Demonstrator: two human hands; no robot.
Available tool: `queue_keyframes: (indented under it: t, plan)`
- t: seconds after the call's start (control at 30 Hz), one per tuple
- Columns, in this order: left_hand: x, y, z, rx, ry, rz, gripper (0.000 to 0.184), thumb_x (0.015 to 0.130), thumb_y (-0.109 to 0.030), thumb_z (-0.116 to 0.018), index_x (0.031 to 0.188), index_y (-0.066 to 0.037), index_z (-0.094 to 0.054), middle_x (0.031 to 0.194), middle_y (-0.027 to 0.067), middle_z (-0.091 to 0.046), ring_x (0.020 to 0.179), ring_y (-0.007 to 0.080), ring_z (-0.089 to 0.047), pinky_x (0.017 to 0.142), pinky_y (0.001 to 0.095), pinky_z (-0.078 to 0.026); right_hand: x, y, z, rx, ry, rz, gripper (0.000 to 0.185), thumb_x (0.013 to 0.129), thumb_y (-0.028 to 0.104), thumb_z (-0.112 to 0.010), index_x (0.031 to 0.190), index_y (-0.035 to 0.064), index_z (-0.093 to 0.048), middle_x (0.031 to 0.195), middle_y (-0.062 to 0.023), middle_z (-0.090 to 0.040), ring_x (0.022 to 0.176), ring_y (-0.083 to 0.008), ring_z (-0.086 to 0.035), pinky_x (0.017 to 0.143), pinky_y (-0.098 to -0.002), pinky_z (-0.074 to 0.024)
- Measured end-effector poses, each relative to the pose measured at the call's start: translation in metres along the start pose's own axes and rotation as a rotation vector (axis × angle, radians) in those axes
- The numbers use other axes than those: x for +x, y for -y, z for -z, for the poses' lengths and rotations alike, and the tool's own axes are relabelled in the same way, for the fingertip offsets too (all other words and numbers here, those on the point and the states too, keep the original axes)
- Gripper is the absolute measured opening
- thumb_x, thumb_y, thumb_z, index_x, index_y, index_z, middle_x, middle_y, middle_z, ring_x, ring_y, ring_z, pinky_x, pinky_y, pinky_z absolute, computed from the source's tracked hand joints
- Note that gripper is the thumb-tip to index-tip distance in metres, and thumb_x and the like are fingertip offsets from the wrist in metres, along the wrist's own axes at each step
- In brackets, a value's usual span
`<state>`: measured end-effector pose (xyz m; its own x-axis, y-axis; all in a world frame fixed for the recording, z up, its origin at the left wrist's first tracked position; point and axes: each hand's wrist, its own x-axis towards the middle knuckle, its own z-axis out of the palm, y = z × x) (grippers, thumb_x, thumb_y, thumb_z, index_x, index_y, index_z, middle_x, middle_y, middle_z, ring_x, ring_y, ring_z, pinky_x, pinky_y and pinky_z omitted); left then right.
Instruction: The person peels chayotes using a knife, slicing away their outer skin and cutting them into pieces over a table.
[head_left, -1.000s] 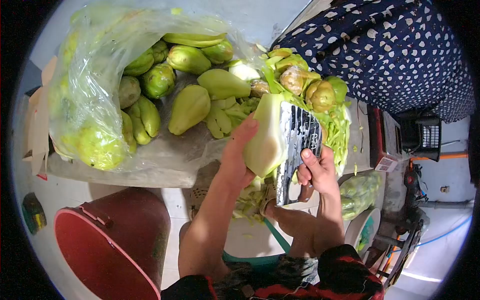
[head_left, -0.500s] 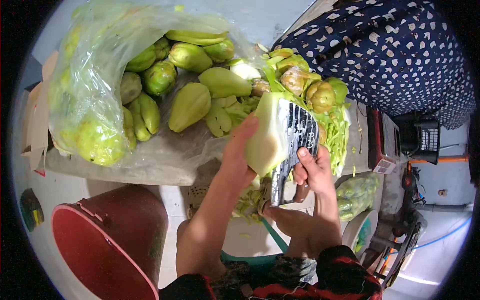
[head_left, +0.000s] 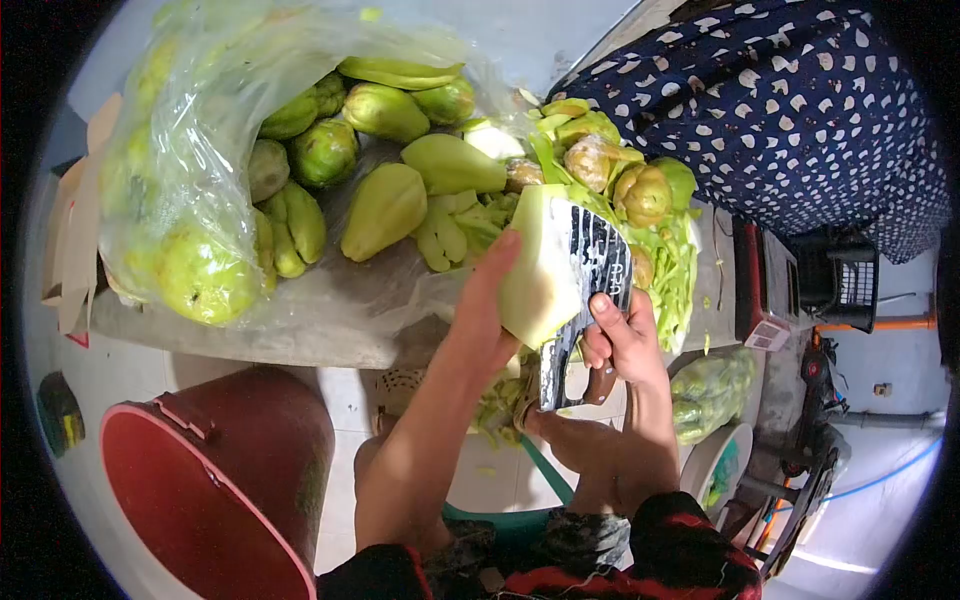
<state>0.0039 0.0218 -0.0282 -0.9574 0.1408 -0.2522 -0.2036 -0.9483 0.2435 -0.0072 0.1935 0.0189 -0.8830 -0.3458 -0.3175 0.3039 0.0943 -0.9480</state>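
Note:
A large, pale green peeled chayote (head_left: 540,275) is gripped from the left side by my left hand (head_left: 488,300), fingers wrapped round it. In my right hand (head_left: 625,335) is the brown handle of a broad knife (head_left: 597,255) with a black, worn, striped blade. The blade lies against the chayote's right side; its cutting edge is partly hidden. Just behind my left hand, smooth peeled chayotes (head_left: 385,213) rest on the table. Unpeeled chayotes (head_left: 385,112) spill from a clear plastic bag (head_left: 190,110). Green peelings (head_left: 675,275) and brownish chayotes (head_left: 642,195) lie beyond the knife.
The grey table (head_left: 330,335) has its near edge in front of me. A red bucket (head_left: 240,420) stands on the floor at left. At right are a bag of green produce (head_left: 715,390), a pale bucket (head_left: 738,440) and a black basket (head_left: 857,283). Dark blue patterned cloth (head_left: 760,110) hangs at the upper right.
The knife and chayote have tilted slightly, and the lettering on the blade shows more. Both hands keep their hold. The view has shifted a little.

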Motion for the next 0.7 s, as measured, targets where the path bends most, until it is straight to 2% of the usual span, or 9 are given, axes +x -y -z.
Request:
queue_keyframes:
  t: [0.1, 0.17, 0.33, 0.43, 0.57, 0.63, 0.67, 0.7]
  plan:
    - [-0.004, -0.004, -0.010, -0.024, -0.037, 0.013, 0.043, 0.094, -0.042, -0.052, 0.120, -0.007, -0.055, 0.103, 0.0088, -0.065, 0.090, 0.0220, -0.065, 0.081, 0.0390, -0.054, -0.002, -0.003, 0.000, 0.036, -0.004, 0.017, 0.027, 0.097, 0.025, -0.058, 0.084, 0.0041, -0.049, 0.048, -0.0002, -0.041, 0.038, -0.0112, -0.043, 0.037, -0.0267, -0.0374]
    - [-0.007, -0.006, -0.008, -0.046, -0.065, -0.004, 0.044, 0.094, -0.042, -0.053, 0.119, -0.007, -0.056, 0.103, 0.0091, -0.065, 0.089, 0.0225, -0.065, 0.080, 0.0392, -0.055, -0.003, 0.000, -0.001, 0.076, -0.012, -0.060, 0.023, 0.097, 0.024, -0.059, 0.089, 0.0035, -0.051, 0.049, -0.0002, -0.041, 0.038, -0.0113, -0.043, 0.037, -0.0272, -0.0382]
    - [-0.001, 0.001, 0.011, -0.097, 0.098, 0.067, 0.046, 0.090, -0.042, -0.054, 0.118, -0.005, -0.057, 0.102, 0.0105, -0.066, 0.089, 0.0239, -0.066, 0.081, 0.0400, -0.055, -0.005, -0.002, 0.001, 0.135, 0.025, -0.049, 0.020, 0.096, 0.021, -0.060, 0.094, 0.0034, -0.051, 0.050, -0.0001, -0.041, 0.037, -0.0118, -0.043, 0.037, -0.0291, -0.0403]
    - [-0.003, -0.001, 0.005, -0.066, 0.073, 0.065, 0.047, 0.091, -0.043, -0.054, 0.118, -0.005, -0.056, 0.103, 0.0109, -0.066, 0.089, 0.0240, -0.066, 0.080, 0.0400, -0.055, -0.006, 0.004, 0.002, 0.210, 0.056, -0.074, 0.020, 0.096, 0.020, -0.061, 0.097, 0.0039, -0.050, 0.051, -0.0002, -0.041, 0.037, -0.0120, -0.042, 0.036, -0.0302, -0.0411]
    - [-0.003, -0.008, -0.003, -0.054, 0.065, 0.039, 0.050, 0.091, -0.045, -0.054, 0.119, -0.004, -0.056, 0.102, 0.0108, -0.066, 0.090, 0.0236, -0.066, 0.079, 0.0389, -0.055, -0.009, 0.013, -0.001, 0.110, 0.017, -0.036, 0.021, 0.095, 0.018, -0.061, 0.106, 0.0043, -0.051, 0.050, -0.0006, -0.040, 0.037, -0.0131, -0.043, 0.034, -0.0303, -0.0405]
    - [-0.008, -0.014, -0.009, -0.064, -0.046, 0.072, 0.044, 0.092, -0.037, -0.059, 0.120, -0.004, -0.053, 0.101, 0.0116, -0.064, 0.088, 0.0206, -0.065, 0.077, 0.0343, -0.055, -0.017, 0.020, 0.016, 0.138, -0.129, -0.085, 0.019, 0.095, 0.014, -0.059, 0.110, 0.0051, -0.051, 0.050, -0.0010, -0.040, 0.037, -0.0132, -0.044, 0.033, -0.0294, -0.0393]
    - [-0.005, -0.019, -0.005, -0.063, -0.042, 0.069, 0.044, 0.092, -0.037, -0.059, 0.120, -0.004, -0.053, 0.101, 0.0116, -0.064, 0.088, 0.0206, -0.065, 0.077, 0.0343, -0.055, -0.017, 0.018, 0.035, 0.104, -0.153, 0.010, 0.019, 0.095, 0.010, -0.057, 0.112, 0.0057, -0.050, 0.050, -0.0002, -0.039, 0.038, -0.0129, -0.046, 0.032, -0.0283, -0.0381]
    - [0.002, -0.027, 0.005, -0.056, 0.094, -0.020, 0.051, 0.093, -0.045, -0.052, 0.126, -0.007, -0.050, 0.107, 0.0126, -0.063, 0.093, 0.0242, -0.064, 0.078, 0.0405, -0.055, -0.017, 0.026, 0.034, 0.088, -0.192, 0.119, 0.016, 0.095, 0.009, -0.058, 0.109, 0.0046, -0.052, 0.051, 0.0001, -0.043, 0.040, -0.0125, -0.049, 0.033, -0.0271, -0.0380]
